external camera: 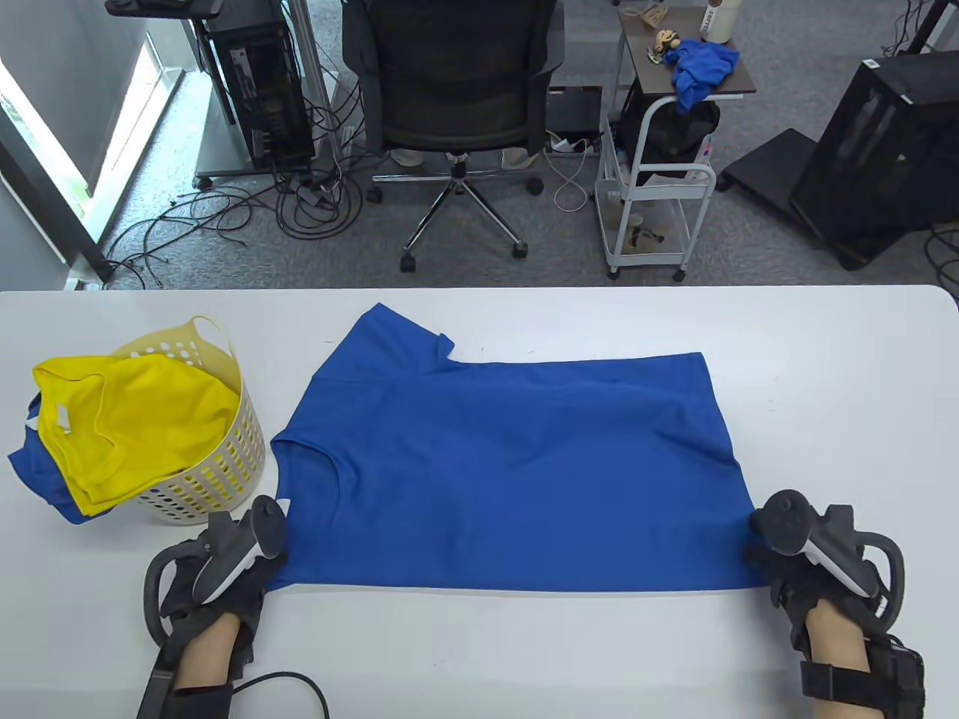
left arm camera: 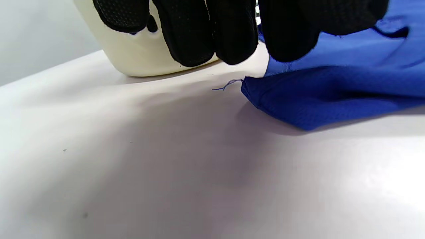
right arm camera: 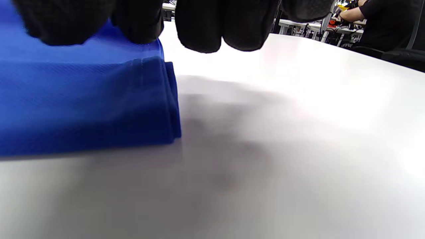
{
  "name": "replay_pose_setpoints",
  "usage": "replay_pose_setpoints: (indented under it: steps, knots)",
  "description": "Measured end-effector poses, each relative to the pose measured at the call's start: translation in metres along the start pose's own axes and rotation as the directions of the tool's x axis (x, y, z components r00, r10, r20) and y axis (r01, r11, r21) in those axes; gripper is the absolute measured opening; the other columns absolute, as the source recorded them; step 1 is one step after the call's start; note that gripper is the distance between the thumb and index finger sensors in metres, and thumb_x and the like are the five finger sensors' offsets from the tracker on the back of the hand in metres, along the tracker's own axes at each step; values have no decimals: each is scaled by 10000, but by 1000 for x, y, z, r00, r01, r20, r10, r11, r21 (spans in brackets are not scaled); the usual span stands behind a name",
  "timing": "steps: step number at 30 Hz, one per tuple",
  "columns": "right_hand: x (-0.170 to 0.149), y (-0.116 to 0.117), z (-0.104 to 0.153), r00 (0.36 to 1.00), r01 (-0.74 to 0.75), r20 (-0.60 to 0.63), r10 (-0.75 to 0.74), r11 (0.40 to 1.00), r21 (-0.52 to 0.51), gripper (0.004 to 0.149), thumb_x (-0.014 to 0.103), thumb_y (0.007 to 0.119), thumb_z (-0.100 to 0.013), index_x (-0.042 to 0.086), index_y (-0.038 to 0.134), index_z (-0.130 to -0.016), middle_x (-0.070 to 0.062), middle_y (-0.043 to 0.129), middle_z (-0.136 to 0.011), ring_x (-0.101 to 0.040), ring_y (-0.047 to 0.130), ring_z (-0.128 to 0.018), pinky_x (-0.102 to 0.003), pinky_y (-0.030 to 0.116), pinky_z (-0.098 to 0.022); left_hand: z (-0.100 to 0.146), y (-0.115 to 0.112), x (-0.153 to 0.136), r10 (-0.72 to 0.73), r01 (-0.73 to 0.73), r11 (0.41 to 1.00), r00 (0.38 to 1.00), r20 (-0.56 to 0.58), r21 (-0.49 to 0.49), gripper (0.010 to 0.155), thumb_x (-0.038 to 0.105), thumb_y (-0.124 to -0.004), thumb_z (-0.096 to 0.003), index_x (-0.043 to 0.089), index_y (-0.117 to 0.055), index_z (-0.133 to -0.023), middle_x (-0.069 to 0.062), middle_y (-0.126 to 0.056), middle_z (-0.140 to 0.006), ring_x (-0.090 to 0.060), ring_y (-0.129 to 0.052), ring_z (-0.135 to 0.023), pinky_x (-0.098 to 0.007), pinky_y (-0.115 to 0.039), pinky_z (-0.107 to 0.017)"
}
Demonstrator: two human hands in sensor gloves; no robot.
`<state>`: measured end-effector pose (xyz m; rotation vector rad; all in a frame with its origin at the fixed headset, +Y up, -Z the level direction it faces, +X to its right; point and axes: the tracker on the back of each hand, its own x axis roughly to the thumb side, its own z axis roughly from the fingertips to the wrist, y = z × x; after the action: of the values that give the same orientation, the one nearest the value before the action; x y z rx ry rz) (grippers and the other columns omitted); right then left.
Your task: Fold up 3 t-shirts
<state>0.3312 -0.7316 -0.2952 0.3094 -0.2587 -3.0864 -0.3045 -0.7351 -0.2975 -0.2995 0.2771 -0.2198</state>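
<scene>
A blue t-shirt (external camera: 509, 464) lies flat on the white table (external camera: 839, 389), doubled lengthwise, with one sleeve at the far left. My left hand (external camera: 264, 563) grips its near left corner, by the neck. In the left wrist view the gloved fingers (left arm camera: 199, 39) hang over that slightly raised corner (left arm camera: 332, 96). My right hand (external camera: 760, 560) grips the near right corner at the hem. The right wrist view shows its fingers (right arm camera: 199, 30) above the doubled hem (right arm camera: 83, 99). A yellow t-shirt (external camera: 135, 419) and another blue one (external camera: 37, 472) lie in the basket.
The cream perforated basket (external camera: 240, 449) stands at the table's left, just beyond my left hand, and also shows in the left wrist view (left arm camera: 139, 56). An office chair (external camera: 457, 82) and a white cart (external camera: 652, 195) stand beyond the far edge. A cable (external camera: 292, 678) trails near my left wrist.
</scene>
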Motion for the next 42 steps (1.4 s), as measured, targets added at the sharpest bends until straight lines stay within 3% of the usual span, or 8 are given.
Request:
replay_pose_setpoints:
  steps: [4, 7, 14, 20, 25, 30, 34, 42]
  knots:
    - [7, 10, -4, 997, -78, 9, 77, 994, 79, 732, 484, 821, -347, 297, 550, -1001, -109, 610, -1049, -437, 625, -958, -670, 485, -701, -6, -8, 8, -86, 84, 992, 996, -16, -96, 660, 610, -684, -358, 499, -502, -982, 94, -601, -1106, -172, -706, -998, -509, -602, -780]
    - [15, 17, -6, 990, -139, 34, 136, 983, 123, 770, 469, 844, -340, 302, 506, -1012, -105, 584, -1064, -435, 611, -968, -672, 478, -706, -8, -9, 3, -55, 51, 993, 998, -32, -102, 637, 549, -723, -384, 474, -527, -986, 88, -615, -1098, -173, -720, -987, -509, -609, -774]
    - [21, 9, -2, 994, -82, 79, 75, 993, 89, 763, 456, 848, -350, 282, 512, -1013, -100, 591, -1062, -426, 632, -960, -666, 491, -705, 1, 0, 6, -10, 10, 999, 1000, 1, 44, 597, 557, -707, -404, 464, -568, -978, 108, -667, -1069, -157, -759, -960, -493, -626, -769]
    - [30, -4, 7, 982, 70, 173, -76, 997, 40, 755, 465, 839, -356, 276, 519, -1013, -103, 600, -1060, -432, 644, -953, -670, 497, -699, 29, 22, 71, 70, -92, 994, 956, 286, 66, 583, 581, -670, -412, 476, -582, -979, 96, -681, -1070, -172, -760, -966, -497, -622, -771]
    - [33, -7, 12, 974, 87, 208, -88, 996, 12, 751, 469, 834, -357, 271, 523, -1012, -97, 626, -1049, -426, 668, -942, -671, 507, -695, 70, 44, 173, -87, 47, 994, 883, 460, 97, 538, 585, -656, -414, 522, -610, -947, 114, -680, -1075, -175, -738, -988, -510, -615, -777]
    - [30, -5, 12, 971, 108, 214, -110, 994, 22, 746, 464, 831, -361, 266, 525, -1012, -99, 627, -1048, -428, 671, -940, -672, 506, -694, 78, 45, 235, -173, 146, 985, 856, 487, 93, 519, 582, -659, -412, 539, -629, -929, 130, -674, -1076, -175, -726, -996, -513, -604, -782]
    - [27, -5, 11, 965, 140, 218, -143, 990, 30, 749, 464, 829, -365, 264, 518, -1016, -97, 627, -1050, -429, 662, -946, -679, 495, -698, 72, 23, 246, -230, 208, 973, 853, 468, 100, 584, 578, -648, -412, 544, -442, -958, 106, -509, -1089, -171, -619, -1016, -504, -568, -794]
    - [27, 0, 7, 966, 140, 208, -150, 988, 65, 749, 464, 828, -369, 260, 515, -1018, -99, 618, -1054, -428, 655, -953, -687, 479, -703, 83, 19, 243, -191, 123, 978, 847, 496, 167, 445, 514, -684, -425, 502, -595, -861, 95, -553, -1088, -183, -654, -1014, -514, -582, -788]
